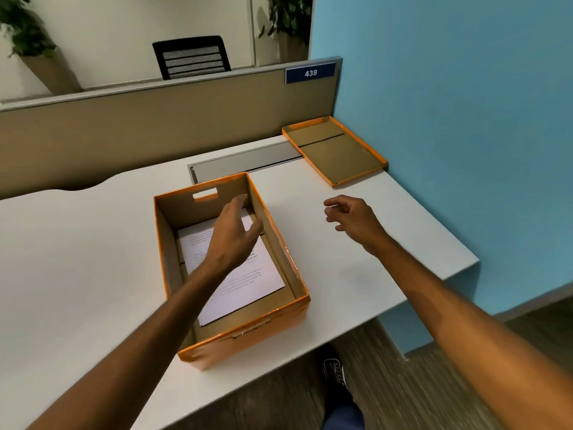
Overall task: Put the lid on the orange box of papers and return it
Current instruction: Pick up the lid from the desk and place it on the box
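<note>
Orange box (248,333) is set open on the white desk (77,259), papers (245,283) laid inside. Its lid (335,150) is placed upturned in the far right corner. Left hand (232,237) is held above the box, right hand (353,218) over bare desk; both are spread, nothing gripped.

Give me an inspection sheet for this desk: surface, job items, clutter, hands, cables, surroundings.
Surface: white desk, grey cable-tray cover at the back.
Job items: orange box open, papers lying flat inside; lid upside down at the desk's far right corner, apart from the box.
Clutter: nothing seen.
Hands: left hand open over the box; right hand open above the desk, empty.
Cables: nothing seen.
Surroundings: tan partition with sign 438, blue wall, black chair, potted plants behind.
</note>
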`<action>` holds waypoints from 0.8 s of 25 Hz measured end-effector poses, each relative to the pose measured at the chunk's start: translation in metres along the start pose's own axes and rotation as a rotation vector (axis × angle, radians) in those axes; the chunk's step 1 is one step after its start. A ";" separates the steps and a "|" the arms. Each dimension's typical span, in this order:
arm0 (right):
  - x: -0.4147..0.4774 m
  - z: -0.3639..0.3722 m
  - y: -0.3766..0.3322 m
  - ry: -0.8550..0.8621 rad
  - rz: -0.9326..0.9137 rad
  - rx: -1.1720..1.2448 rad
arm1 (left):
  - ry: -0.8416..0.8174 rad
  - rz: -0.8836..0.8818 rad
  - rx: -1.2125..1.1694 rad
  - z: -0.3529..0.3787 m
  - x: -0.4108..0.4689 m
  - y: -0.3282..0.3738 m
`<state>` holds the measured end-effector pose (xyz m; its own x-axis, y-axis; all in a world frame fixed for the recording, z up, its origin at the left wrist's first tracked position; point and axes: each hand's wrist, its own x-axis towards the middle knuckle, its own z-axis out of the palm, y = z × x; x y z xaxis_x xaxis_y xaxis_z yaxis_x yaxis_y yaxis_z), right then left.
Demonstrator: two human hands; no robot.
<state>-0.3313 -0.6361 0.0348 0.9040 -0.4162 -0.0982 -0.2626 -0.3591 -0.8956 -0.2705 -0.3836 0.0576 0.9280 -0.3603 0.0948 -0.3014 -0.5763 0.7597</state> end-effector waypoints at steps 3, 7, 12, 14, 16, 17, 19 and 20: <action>0.031 -0.026 0.009 0.004 0.005 0.006 | -0.011 0.016 -0.018 0.024 0.037 0.019; 0.094 -0.068 0.033 -0.005 0.014 -0.027 | 0.002 -0.038 -0.034 0.071 0.097 0.042; 0.174 -0.113 0.072 -0.024 0.044 -0.081 | -0.017 -0.154 -0.040 0.137 0.161 0.056; 0.205 -0.128 0.090 -0.013 0.075 -0.098 | -0.037 -0.207 -0.056 0.164 0.183 0.059; 0.235 -0.141 0.108 0.030 0.106 -0.100 | -0.061 -0.280 -0.095 0.190 0.206 0.059; 0.248 -0.145 0.116 0.055 0.120 -0.108 | -0.073 -0.329 -0.119 0.200 0.216 0.058; 0.273 -0.151 0.130 0.107 0.152 -0.138 | -0.093 -0.442 -0.179 0.221 0.236 0.055; 0.285 -0.154 0.138 0.126 0.165 -0.162 | -0.107 -0.500 -0.218 0.231 0.246 0.054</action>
<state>-0.1618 -0.9331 -0.0495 0.7982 -0.5769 -0.1733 -0.4624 -0.4024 -0.7901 -0.1090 -0.6726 -0.0271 0.9158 -0.1609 -0.3681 0.2324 -0.5353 0.8121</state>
